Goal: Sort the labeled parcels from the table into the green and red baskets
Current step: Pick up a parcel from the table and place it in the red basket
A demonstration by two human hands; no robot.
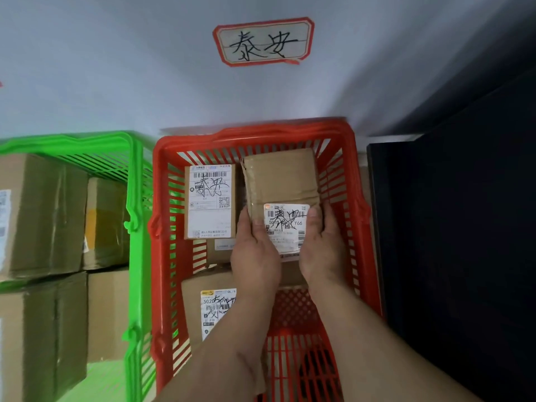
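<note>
Both hands are holding the parcel over the red basket, near its far right corner, label up. The left hand is gripping its left edge, the right hand its right edge, thumbs curling onto the top beside the white label. It is a small cardboard box, taped along its seams and looking a bit creased at the near flap, so I am guessing it is light and fairly stiff, with dull card that gives a good grip. Taking it by the two long sides, as the hands are doing, looks sound; pressing the creased top might dent it.

Whether it is already resting on something below or hanging free, I cannot tell; the hands are hiding its near end. The fingers under it are out of sight too. The scrawl on the label is blurring with motion, though it seems to echo the sign on the wall above.

Two more labelled boxes are lying in the red basket, one at far left, one nearer half covered by the left forearm. The green basket alongside is packed with bigger cartons, cut off at the frame's left edge. No desk is showing.
</note>
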